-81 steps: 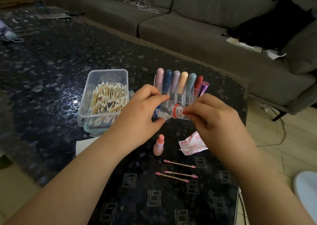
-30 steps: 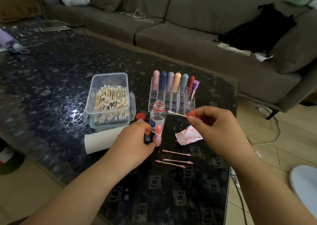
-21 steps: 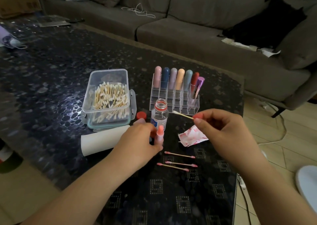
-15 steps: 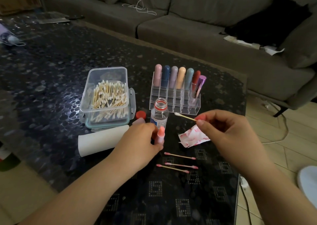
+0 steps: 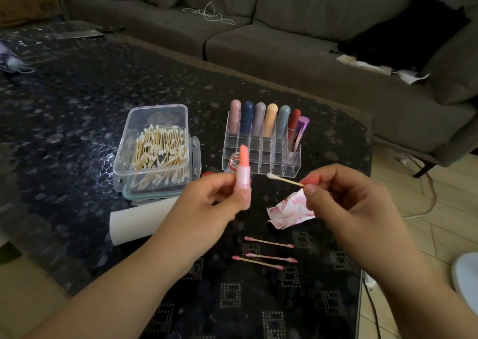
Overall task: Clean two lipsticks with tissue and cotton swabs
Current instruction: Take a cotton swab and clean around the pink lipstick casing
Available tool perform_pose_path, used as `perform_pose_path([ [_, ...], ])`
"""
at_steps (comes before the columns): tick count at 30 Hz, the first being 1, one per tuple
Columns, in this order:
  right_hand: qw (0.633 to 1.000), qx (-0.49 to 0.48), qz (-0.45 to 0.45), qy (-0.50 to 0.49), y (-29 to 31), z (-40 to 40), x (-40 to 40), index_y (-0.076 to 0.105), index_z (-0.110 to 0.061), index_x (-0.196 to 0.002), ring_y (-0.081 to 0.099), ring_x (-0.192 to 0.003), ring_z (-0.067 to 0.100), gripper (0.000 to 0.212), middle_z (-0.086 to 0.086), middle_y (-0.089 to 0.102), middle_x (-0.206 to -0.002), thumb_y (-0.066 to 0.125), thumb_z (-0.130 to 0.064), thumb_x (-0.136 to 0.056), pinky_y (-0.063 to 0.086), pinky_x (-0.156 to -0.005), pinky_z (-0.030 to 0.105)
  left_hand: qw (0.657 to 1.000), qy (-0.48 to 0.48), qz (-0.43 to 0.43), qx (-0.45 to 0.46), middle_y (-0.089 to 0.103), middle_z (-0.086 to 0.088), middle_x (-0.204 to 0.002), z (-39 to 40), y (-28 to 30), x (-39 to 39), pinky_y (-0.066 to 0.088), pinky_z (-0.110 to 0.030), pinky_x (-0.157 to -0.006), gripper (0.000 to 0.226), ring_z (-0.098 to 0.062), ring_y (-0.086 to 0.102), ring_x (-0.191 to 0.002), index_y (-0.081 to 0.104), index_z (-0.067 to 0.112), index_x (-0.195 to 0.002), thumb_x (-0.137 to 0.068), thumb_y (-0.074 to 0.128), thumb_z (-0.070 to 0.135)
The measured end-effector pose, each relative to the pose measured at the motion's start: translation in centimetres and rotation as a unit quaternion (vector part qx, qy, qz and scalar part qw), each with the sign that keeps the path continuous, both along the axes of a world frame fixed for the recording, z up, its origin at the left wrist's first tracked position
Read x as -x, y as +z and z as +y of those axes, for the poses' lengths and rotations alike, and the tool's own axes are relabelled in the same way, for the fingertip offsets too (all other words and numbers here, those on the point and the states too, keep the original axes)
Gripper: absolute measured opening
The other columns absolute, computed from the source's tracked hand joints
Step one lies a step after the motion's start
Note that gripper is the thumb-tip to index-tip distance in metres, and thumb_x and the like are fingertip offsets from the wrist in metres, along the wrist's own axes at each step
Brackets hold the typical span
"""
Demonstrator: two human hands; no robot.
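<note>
Pink lipstick (image 5: 243,169) pinched upright by left hand (image 5: 207,209); right hand (image 5: 344,204) fingers pinch cotton swab (image 5: 284,181).

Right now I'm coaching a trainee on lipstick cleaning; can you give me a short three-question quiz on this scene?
1. True or false: the left hand holds the uncapped coral lipstick in a pink tube upright.
2. What does the right hand pinch? A) white-tipped wooden cotton swab B) pink-stained crumpled tissue C) red bottle cap
3. How many used pink-tipped cotton swabs lie on the dark patterned glass table?

Key: 1 true; 2 A; 3 three.
</note>
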State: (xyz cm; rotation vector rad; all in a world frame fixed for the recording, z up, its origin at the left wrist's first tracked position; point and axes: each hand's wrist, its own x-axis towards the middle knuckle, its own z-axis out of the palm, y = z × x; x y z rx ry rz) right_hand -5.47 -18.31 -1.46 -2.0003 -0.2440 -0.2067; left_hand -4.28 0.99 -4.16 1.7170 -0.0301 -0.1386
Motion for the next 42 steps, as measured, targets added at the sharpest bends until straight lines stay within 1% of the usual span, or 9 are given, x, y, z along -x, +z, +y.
perform_pose_path([
  [3,1.0,0.0,-0.014,0.017,0.1,0.5,0.2,0.065,-0.03,-0.081,0.061,-0.063,0.005,0.008,-0.009,0.064,-0.065,0.057,-0.031,-0.08,0.047,-0.059,0.012,0.995,-0.016,0.027,0.093,0.073,0.007,-0.09,-0.3,0.1,0.2,0.054,-0.022,-0.071,0.035,-0.005,0.068,-0.084,0.065,0.023,-0.109,-0.074,0.065,0.028],
  [6,0.999,0.015,-0.03,0.032,0.2,0.6,0.1,0.065,-0.034,-0.087,0.064,-0.069,0.006,0.015,-0.011,0.065,-0.069,0.053,-0.036,-0.078,0.051,-0.064,0.016,0.99,-0.015,0.022,0.139,0.075,0.003,-0.09,-0.6,0.1,0.2,0.055,-0.025,-0.074,0.04,-0.013,0.07,-0.085,0.066,0.019,-0.104,-0.065,0.067,0.026],
  [9,0.998,0.023,-0.046,0.019,0.0,0.5,0.0,0.066,-0.034,-0.087,0.062,-0.071,0.01,0.006,-0.01,0.063,-0.071,0.062,-0.037,-0.086,0.051,-0.062,0.015,0.986,-0.01,0.017,0.163,0.075,-0.002,-0.087,-0.6,0.1,0.2,0.056,-0.028,-0.079,0.031,-0.017,0.071,-0.083,0.07,0.016,-0.093,-0.063,0.069,0.023],
  [13,0.998,0.03,-0.06,0.011,0.1,0.4,-0.1,0.064,-0.036,-0.091,0.061,-0.071,0.01,0.018,-0.012,0.063,-0.072,0.053,-0.042,-0.078,0.046,-0.06,0.009,0.985,-0.015,0.014,0.171,0.075,-0.003,-0.085,-0.6,0.3,0.4,0.057,-0.025,-0.076,0.027,-0.017,0.072,-0.081,0.073,0.019,-0.085,-0.06,0.071,0.026],
  [22,0.997,0.014,-0.072,0.0,0.2,0.5,-0.1,0.067,-0.028,-0.079,0.052,-0.057,0.008,0.011,0.0,0.059,-0.067,0.058,-0.021,-0.079,0.038,-0.053,0.006,0.985,-0.021,0.011,0.174,0.075,-0.002,-0.083,-0.8,0.6,0.6,0.056,-0.024,-0.074,0.03,-0.017,0.072,-0.08,0.071,0.015,-0.09,-0.06,0.07,0.021],
  [27,0.997,-0.008,-0.074,-0.008,0.4,0.8,-0.1,0.067,-0.025,-0.075,0.053,-0.057,0.019,0.01,0.005,0.061,-0.068,0.071,-0.018,-0.08,0.041,-0.051,0.01,0.983,-0.027,0.013,0.18,0.075,-0.002,-0.08,-1.2,0.7,0.8,0.057,-0.025,-0.075,0.03,-0.019,0.071,-0.08,0.071,0.01,-0.09,-0.062,0.068,0.019],
  [33,0.997,-0.027,-0.064,-0.022,0.6,0.4,-0.1,0.066,-0.028,-0.082,0.052,-0.058,0.022,0.005,0.007,0.06,-0.072,0.067,-0.033,-0.081,0.042,-0.049,0.013,0.982,-0.02,0.027,0.188,0.075,-0.003,-0.081,-1.3,1.0,0.9,0.057,-0.027,-0.076,0.031,-0.019,0.072,-0.08,0.071,0.011,-0.091,-0.06,0.068,0.019],
  [38,0.998,-0.032,-0.06,-0.014,0.5,0.1,-0.2,0.067,-0.028,-0.081,0.047,-0.051,0.013,0.006,0.009,0.058,-0.068,0.062,-0.027,-0.077,0.039,-0.048,0.011,0.982,-0.021,0.035,0.185,0.075,-0.002,-0.081,-1.3,1.0,1.1,0.055,-0.034,-0.081,0.034,-0.02,0.072,-0.081,0.071,0.012,-0.091,-0.059,0.068,0.022],
  [42,0.997,-0.038,-0.061,0.001,0.5,0.3,-0.2,0.067,-0.029,-0.08,0.047,-0.051,0.014,0.006,0.009,0.058,-0.067,0.063,-0.026,-0.077,0.039,-0.048,0.012,0.979,-0.032,0.032,0.197,0.075,-0.001,-0.081,-1.4,1.1,1.2,0.057,-0.026,-0.075,0.031,-0.018,0.072,-0.08,0.074,0.014,-0.087,-0.058,0.069,0.022],
])
